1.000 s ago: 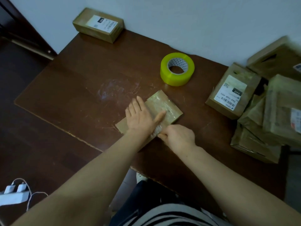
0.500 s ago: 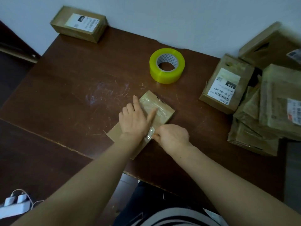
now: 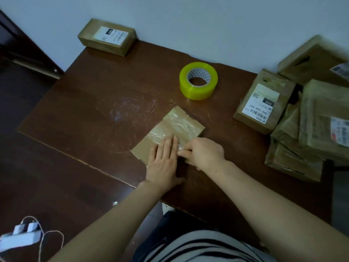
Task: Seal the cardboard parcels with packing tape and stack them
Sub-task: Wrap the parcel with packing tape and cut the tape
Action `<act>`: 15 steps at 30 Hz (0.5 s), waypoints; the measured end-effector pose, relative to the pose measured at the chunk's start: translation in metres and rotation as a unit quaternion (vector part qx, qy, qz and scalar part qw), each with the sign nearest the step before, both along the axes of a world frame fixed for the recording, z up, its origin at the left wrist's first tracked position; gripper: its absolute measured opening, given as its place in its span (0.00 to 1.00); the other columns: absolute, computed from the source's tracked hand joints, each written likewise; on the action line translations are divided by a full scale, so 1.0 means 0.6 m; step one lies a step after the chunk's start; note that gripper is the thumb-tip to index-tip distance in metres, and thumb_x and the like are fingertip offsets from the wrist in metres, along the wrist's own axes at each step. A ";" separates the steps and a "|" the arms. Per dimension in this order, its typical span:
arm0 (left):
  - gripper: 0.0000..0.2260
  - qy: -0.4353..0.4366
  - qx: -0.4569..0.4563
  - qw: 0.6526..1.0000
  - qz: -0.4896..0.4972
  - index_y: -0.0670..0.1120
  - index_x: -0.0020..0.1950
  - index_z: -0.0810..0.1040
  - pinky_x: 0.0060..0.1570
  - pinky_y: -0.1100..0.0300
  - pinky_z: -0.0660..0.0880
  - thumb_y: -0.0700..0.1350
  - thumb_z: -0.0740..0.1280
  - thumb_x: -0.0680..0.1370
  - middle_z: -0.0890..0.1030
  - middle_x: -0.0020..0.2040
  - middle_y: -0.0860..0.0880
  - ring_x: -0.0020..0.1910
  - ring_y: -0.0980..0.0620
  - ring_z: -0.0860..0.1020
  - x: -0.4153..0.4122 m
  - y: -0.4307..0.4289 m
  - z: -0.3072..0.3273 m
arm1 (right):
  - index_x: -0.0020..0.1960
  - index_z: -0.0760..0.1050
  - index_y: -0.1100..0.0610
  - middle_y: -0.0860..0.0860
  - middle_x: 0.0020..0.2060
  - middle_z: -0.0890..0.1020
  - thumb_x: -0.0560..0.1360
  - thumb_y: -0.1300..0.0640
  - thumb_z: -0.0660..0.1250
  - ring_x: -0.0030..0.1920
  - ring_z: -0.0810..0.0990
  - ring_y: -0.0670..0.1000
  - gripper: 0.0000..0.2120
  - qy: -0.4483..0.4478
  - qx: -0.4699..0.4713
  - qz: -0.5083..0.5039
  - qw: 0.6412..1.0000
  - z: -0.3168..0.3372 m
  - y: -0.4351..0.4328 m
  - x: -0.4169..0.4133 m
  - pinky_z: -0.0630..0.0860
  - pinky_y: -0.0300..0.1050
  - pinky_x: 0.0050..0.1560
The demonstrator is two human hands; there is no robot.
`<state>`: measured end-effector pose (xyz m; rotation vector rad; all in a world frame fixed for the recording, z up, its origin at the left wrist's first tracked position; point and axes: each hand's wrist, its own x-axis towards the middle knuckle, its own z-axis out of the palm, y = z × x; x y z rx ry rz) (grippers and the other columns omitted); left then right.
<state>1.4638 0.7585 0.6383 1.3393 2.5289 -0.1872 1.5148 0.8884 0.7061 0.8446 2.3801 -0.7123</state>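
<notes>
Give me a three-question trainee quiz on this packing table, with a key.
1. True or false: the yellow tape roll sits on the table, apart from the flat parcel.
2. What does the right hand pinch? A clear tape; B the tape roll; C a shipping label.
3. Fill in: the left hand lies ___ on the flat parcel, fingers straight.
Key: 1 true; 2 A; 3 flat.

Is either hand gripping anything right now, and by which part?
The right hand pinches the loose end of the clear tape at the near-right side of the flat parcel. The left hand only presses flat on it.
</notes>
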 end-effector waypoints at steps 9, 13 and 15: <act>0.46 0.012 0.102 0.995 0.002 0.47 0.79 0.45 0.51 0.55 0.71 0.58 0.67 0.69 0.71 0.65 0.47 0.59 0.46 0.75 -0.050 -0.015 0.090 | 0.50 0.76 0.46 0.46 0.46 0.81 0.76 0.54 0.69 0.33 0.84 0.55 0.05 0.292 -0.251 -0.176 0.906 0.073 0.012 0.024 0.81 0.50 0.29; 0.41 -0.009 0.073 0.997 0.033 0.51 0.78 0.47 0.49 0.55 0.73 0.59 0.66 0.73 0.69 0.68 0.49 0.61 0.47 0.74 -0.047 -0.011 0.087 | 0.42 0.66 0.47 0.46 0.28 0.77 0.75 0.50 0.69 0.20 0.76 0.47 0.11 0.278 -0.193 -0.189 0.922 0.059 0.001 0.027 0.75 0.47 0.27; 0.40 -0.016 0.058 0.998 0.034 0.52 0.78 0.48 0.46 0.56 0.73 0.60 0.65 0.73 0.70 0.67 0.49 0.58 0.46 0.76 -0.064 -0.006 0.085 | 0.39 0.63 0.47 0.47 0.21 0.75 0.76 0.48 0.66 0.21 0.78 0.47 0.14 0.245 -0.147 -0.182 0.941 0.043 -0.002 0.033 0.72 0.49 0.31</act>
